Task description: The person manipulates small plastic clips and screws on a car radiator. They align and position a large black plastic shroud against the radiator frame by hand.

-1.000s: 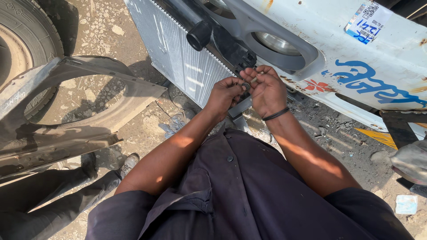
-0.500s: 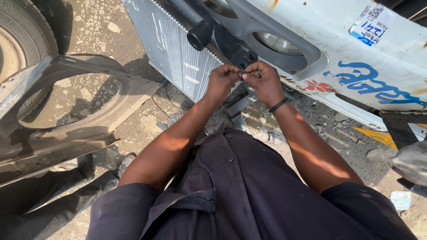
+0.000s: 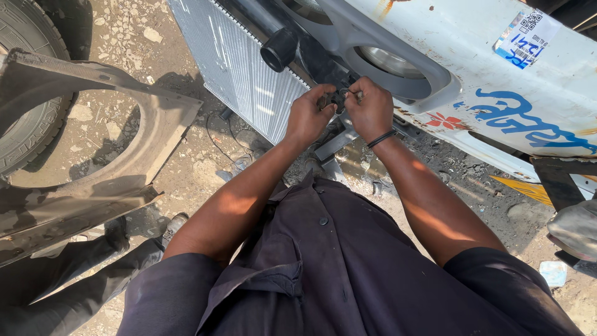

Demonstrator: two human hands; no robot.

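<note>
My left hand [image 3: 309, 116] and my right hand [image 3: 371, 109] meet on a small dark fitting [image 3: 339, 97] on the black frame beside a ribbed silver radiator [image 3: 239, 68]. Both hands have fingers curled around that fitting; what lies under the fingers is hidden. A black band sits on my right wrist. Just above the hands a black hose stub [image 3: 278, 50] points outward. Behind it is a white vehicle body panel [image 3: 472, 62] with a round opening, blue painted lettering and a sticker.
A dark bent fender piece [image 3: 93, 168] lies on the stony ground at left, with a tyre [image 3: 28, 93] behind it. A person's dark trouser legs and shoes [image 3: 118, 233] are at lower left. A metal bracket [image 3: 333, 146] lies below the hands.
Both hands have risen slightly along the frame toward the hose stub and stay together on the fitting. The view has shifted a little.
</note>
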